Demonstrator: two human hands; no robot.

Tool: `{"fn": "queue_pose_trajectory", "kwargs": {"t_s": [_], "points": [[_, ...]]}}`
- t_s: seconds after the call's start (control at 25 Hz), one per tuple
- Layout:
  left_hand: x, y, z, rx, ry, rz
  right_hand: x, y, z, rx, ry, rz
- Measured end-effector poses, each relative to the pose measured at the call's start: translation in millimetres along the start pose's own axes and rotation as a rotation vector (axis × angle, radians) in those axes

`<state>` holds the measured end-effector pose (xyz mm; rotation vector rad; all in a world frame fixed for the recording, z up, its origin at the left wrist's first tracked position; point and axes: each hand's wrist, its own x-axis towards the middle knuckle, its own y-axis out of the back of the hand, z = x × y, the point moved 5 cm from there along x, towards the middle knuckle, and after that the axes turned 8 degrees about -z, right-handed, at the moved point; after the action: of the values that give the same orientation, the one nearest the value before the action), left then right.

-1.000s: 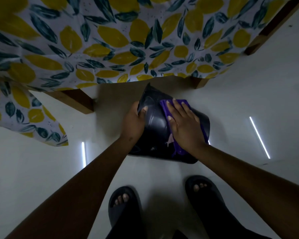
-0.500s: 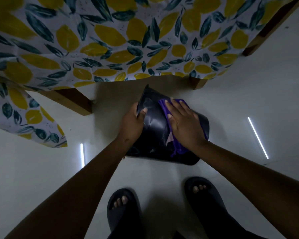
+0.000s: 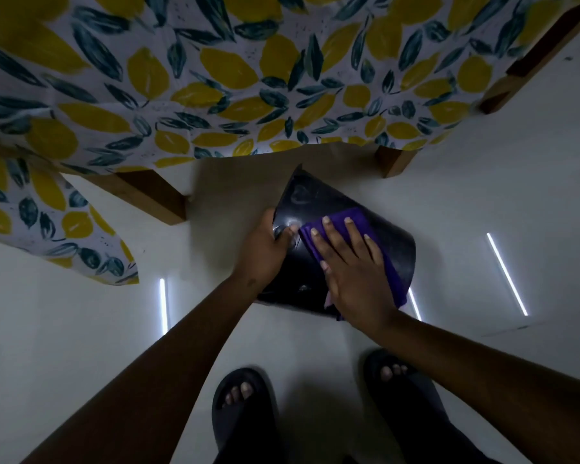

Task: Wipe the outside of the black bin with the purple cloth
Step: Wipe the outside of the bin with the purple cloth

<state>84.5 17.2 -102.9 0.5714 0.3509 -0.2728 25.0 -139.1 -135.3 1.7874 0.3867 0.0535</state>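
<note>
A: So, what fills the top?
B: A white tablecloth printed with yellow lemons and dark leaves (image 3: 215, 78), hanging over a wooden table leg (image 3: 151, 195). Below it, on the pale glossy floor (image 3: 64, 329), lies the glossy black plastic bin (image 3: 318, 199).
A: And the hands?
B: The left hand (image 3: 265, 252) grips its left edge; the right hand (image 3: 352, 272), fingers spread flat, presses the folded purple cloth (image 3: 359, 219) onto its side.

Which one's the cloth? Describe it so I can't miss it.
Below the lemon-print tablecloth, a black bin lies tipped on the pale floor. The purple cloth is pressed flat on it under the right hand, the only purple thing there.
</note>
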Motion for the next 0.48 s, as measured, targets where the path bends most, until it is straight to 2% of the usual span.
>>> {"fn": "queue_pose_trajectory", "kwargs": {"t_s": [0.12, 0.2, 0.28, 0.36, 0.48], "points": [[13.4, 1.0, 5.8, 0.009, 0.018, -0.005, 20.9, 9.5, 22.8, 0.03, 0.0, 0.003], [26.1, 1.9, 9.6, 0.024, 0.032, 0.03, 24.6, 15.8, 41.5, 0.125, -0.103, 0.04], [33.9, 1.9, 11.1, 0.032, 0.059, 0.054, 9.3, 7.1, 40.5, 0.088, -0.134, 0.043], [33.3, 0.1, 9.3, 0.033, 0.069, 0.044, -13.7, -8.6, 20.6, -0.039, -0.02, 0.016], [33.2, -1.6, 7.9, 0.016, 0.062, 0.014, -10.7, -8.1, 18.7, -0.107, 0.114, -0.003]]}}
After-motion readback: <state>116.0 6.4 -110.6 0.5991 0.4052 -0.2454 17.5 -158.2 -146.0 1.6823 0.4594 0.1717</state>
